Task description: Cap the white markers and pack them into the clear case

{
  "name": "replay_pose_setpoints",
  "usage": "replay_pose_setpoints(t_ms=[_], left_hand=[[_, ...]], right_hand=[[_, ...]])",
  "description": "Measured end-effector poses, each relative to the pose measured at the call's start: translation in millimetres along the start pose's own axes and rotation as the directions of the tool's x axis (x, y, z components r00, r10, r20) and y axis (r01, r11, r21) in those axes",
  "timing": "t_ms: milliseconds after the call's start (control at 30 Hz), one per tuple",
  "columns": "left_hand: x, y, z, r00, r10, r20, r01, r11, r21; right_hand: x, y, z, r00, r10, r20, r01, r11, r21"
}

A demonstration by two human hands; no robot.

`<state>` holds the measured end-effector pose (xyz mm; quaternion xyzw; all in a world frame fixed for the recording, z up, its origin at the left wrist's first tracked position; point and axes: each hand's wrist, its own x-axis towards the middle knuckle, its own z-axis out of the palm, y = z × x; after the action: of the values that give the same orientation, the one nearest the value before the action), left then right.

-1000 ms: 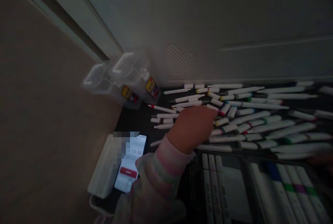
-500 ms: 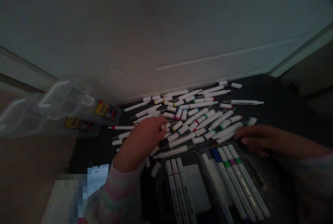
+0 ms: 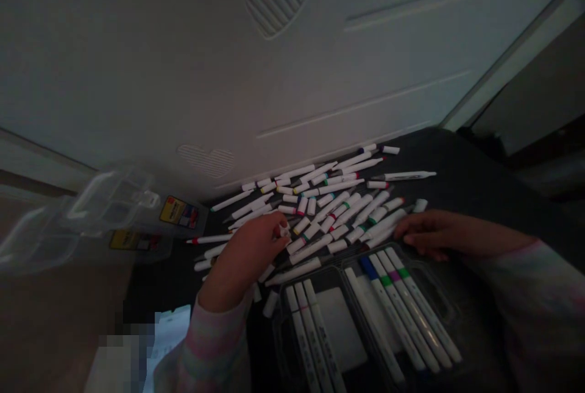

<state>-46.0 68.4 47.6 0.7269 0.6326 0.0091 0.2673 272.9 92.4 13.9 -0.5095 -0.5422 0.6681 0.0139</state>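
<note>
My left hand (image 3: 249, 253) is closed in a pinch over the left side of a loose pile of white markers (image 3: 311, 251). A small white marker cap (image 3: 284, 232) shows between its thumb and fingers. My right hand (image 3: 441, 233) lies at the pile's right edge with fingers loosely bent and apart, touching or close to a marker's end; I see nothing held in it. Below both hands lies a clear plastic case (image 3: 429, 277), opened out flat. White markers stand in both halves, some with blue, green or purple bands (image 3: 394, 275).
Two clear plastic boxes with yellow labels (image 3: 178, 213) stand at the left, lids raised. A lit screen (image 3: 169, 335) is at lower left. Behind the dark tabletop (image 3: 466, 186) rises a pale panel with heart shapes (image 3: 208, 160). Loose caps (image 3: 270, 304) lie among the markers.
The view has shifted, so most of the scene sits further left. My left hand keeps its pinch over the pile. My right hand stays by the markers at the right.
</note>
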Motion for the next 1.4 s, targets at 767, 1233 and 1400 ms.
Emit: replay_pose_setpoints(t_ms=[767, 1233, 1400], left_hand=[[0.0, -2.7, -4.1, 0.999, -0.025, 0.027, 0.025, 1.0, 0.002], [-1.6, 0.3, -6.1, 0.997, -0.07, 0.036, 0.07, 0.997, -0.01], [-2.2, 3.3, -8.9, 0.996, -0.085, 0.037, 0.085, 0.996, -0.002]], right_hand=[[5.8, 5.4, -2.6, 0.993, -0.107, 0.044, 0.106, 0.994, 0.022], [4.8, 0.6, 0.7, 0.987, -0.147, 0.061, 0.142, 0.987, 0.081], [4.6, -0.4, 0.9, 0.981, -0.179, 0.071, 0.174, 0.982, 0.073]])
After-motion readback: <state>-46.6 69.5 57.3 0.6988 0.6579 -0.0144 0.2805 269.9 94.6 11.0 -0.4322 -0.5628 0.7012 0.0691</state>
